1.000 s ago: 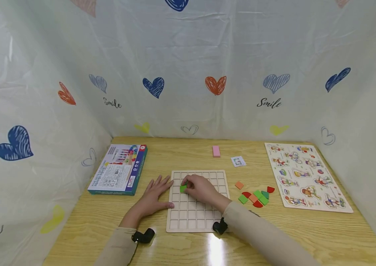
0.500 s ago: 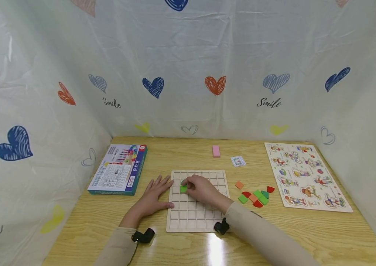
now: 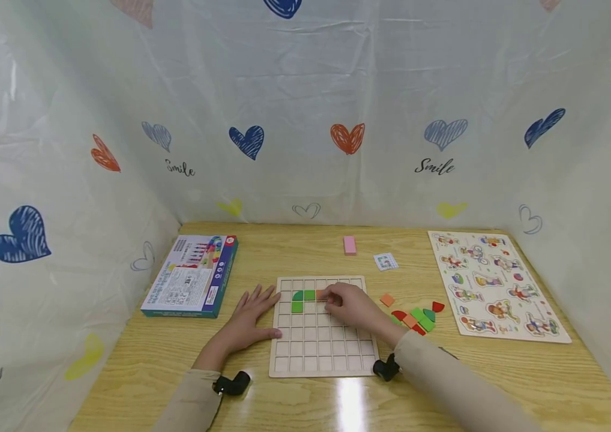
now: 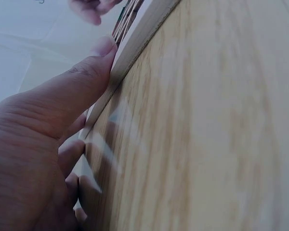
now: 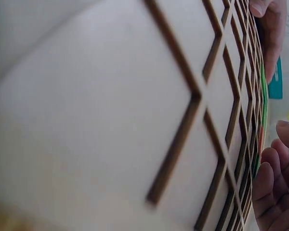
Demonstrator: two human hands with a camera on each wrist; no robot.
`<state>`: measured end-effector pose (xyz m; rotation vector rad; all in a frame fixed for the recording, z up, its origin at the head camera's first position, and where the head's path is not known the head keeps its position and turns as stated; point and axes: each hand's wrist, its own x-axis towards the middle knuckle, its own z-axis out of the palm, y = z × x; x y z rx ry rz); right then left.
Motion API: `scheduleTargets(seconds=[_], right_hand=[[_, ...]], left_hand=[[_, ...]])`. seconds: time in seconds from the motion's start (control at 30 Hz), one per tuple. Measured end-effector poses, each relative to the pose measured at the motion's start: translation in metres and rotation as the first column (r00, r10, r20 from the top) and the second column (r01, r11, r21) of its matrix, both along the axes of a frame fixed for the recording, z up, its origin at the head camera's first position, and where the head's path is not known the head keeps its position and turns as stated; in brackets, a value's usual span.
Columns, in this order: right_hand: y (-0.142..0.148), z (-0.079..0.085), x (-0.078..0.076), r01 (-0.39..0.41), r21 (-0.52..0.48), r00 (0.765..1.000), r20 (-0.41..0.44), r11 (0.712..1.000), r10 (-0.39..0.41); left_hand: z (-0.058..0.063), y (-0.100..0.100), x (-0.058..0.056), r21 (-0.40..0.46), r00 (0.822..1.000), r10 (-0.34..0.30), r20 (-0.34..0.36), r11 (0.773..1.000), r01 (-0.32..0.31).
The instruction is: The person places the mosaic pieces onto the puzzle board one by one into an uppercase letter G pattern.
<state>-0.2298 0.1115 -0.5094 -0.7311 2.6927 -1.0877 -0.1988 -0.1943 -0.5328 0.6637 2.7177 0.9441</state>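
Observation:
My right hand is over the upper part of the wooden grid board, its fingertips at an orange tile and partly covering it. To the left of that tile lie a green square tile and a dark green quarter-round tile; another green square sits below the quarter-round. In the right wrist view the thumb and fingers stand apart, with no piece visible between them. My left hand lies spread on the table, thumb and fingertips touching the board's left edge.
Loose red, orange and green tiles lie right of the board. Behind it are a pink block and a small pattern card. A flat box lies at left, a picture puzzle board at right.
My right hand has shifted right along the board, uncovering the quarter-round, the upper green square and part of the orange tile. The left hand has stayed in place.

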Motion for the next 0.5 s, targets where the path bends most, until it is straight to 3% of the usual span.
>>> scheduleTargets(seconds=[0.23,0.5], right_hand=[[0.036,0.006,0.000,0.085,0.006,0.995,0.046,0.996,-0.085],[0.083,0.003,0.002,0.161,0.023,0.987,0.017,0.987,-0.162]], left_hand=[[0.001,-0.001,0.000,0.003,1.000,-0.004,-0.008,1.000,0.004],[0.002,0.000,0.000,0.002,1.000,-0.006,-0.006,1.000,0.007]])
